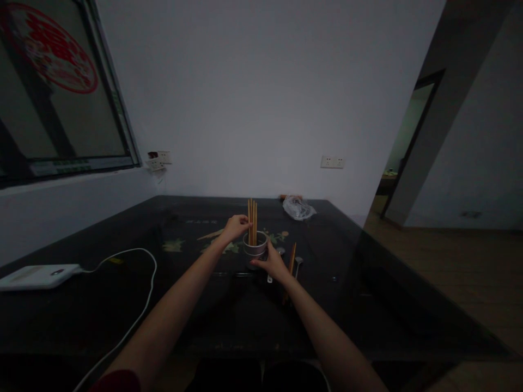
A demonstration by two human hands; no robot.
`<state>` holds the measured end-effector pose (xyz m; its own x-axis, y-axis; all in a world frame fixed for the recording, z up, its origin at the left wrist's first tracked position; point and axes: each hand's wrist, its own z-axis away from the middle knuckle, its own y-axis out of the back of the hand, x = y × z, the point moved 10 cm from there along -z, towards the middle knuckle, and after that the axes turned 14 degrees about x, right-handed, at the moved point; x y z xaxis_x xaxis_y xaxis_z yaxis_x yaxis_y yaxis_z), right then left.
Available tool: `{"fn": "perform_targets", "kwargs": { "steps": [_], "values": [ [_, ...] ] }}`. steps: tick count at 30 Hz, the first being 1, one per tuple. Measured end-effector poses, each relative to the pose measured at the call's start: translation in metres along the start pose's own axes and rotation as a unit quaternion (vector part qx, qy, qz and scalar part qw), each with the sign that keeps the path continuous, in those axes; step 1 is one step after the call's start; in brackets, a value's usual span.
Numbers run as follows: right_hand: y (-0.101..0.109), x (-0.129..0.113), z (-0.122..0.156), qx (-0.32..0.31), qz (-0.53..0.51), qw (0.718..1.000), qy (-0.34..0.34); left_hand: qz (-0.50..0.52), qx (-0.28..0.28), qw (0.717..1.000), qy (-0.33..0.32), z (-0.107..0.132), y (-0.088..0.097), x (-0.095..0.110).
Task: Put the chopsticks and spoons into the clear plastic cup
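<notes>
A small round holder (255, 249) stands on the dark table (102, 305) with several wooden chopsticks (252, 220) upright in it. My left hand (236, 226) pinches the chopsticks near their middle. My right hand (273, 264) rests against the holder's near side, fingers curled round its base. More chopsticks (291, 259) and two metal spoons (299, 262) lie flat on the table just right of my right hand.
A white device (38, 275) with a white cable (143, 296) lies at the table's left. A crumpled clear plastic bag (298, 208) sits at the far edge by the wall. A window is at the left, a doorway at the right.
</notes>
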<state>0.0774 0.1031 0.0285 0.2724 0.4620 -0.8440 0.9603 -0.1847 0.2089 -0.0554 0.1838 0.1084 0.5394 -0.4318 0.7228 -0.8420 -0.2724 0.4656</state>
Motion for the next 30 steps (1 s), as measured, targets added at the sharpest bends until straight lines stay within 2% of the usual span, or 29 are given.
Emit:
{"fn": "perform_targets", "kwargs": {
  "steps": [15,24,30],
  "values": [
    [-0.002,0.003,0.0,-0.009,-0.004,1.0,-0.009,-0.017,-0.011,1.0,-0.003,-0.003,-0.002,-0.005],
    [-0.003,0.002,0.0,-0.011,-0.016,1.0,-0.002,-0.03,-0.02,0.999,0.0,0.006,-0.002,-0.001],
    [0.0,0.003,0.0,0.0,0.01,1.0,-0.011,0.026,-0.01,0.999,0.021,0.011,-0.003,-0.003]
  ]
}}
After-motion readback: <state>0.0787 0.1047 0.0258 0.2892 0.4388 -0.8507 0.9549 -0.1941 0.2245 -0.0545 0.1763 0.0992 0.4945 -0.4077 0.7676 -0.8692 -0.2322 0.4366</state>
